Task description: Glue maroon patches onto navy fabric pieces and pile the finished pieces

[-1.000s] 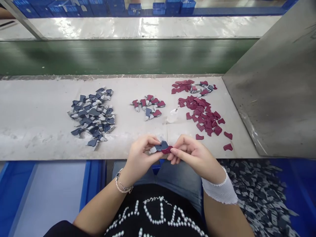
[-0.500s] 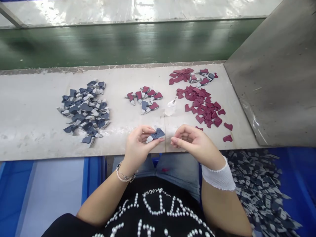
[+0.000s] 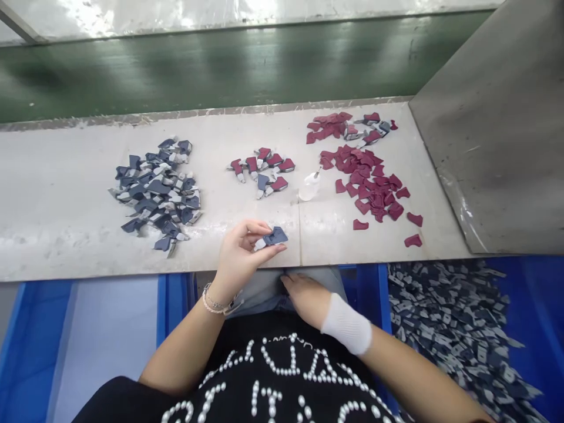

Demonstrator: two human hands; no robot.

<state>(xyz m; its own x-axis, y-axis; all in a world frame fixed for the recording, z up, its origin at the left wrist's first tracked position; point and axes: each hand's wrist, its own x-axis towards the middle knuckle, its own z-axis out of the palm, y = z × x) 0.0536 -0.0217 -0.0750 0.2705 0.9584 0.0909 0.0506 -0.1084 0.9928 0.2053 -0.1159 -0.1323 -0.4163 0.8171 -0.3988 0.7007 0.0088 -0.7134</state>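
My left hand [image 3: 244,249] pinches a dark blue-grey plastic part [image 3: 275,235] with a light grey end, just above the table's front edge. My right hand [image 3: 307,296] is down at my lap, back of the hand up, over the jeans. Its fingertips are mostly hidden, and whatever may be under them does not show. Beyond my left hand lies a small group of similar parts, most with a maroon piece on top [image 3: 286,165]. One part [image 3: 262,182] there shows a bare blue-grey top.
A heap of blue-grey parts [image 3: 158,188] lies left on the table [image 3: 57,205]. Loose maroon pieces [image 3: 376,191] spread at right. A whitish translucent item [image 3: 309,187] lies between groups. A metal panel [image 3: 497,135] bounds the right side; below it, a blue bin [image 3: 533,317] holds many parts.
My right hand has dropped from above the table edge to my lap, where a small maroon piece showed on the jeans before. My left hand still holds its part. The view has shifted slightly.
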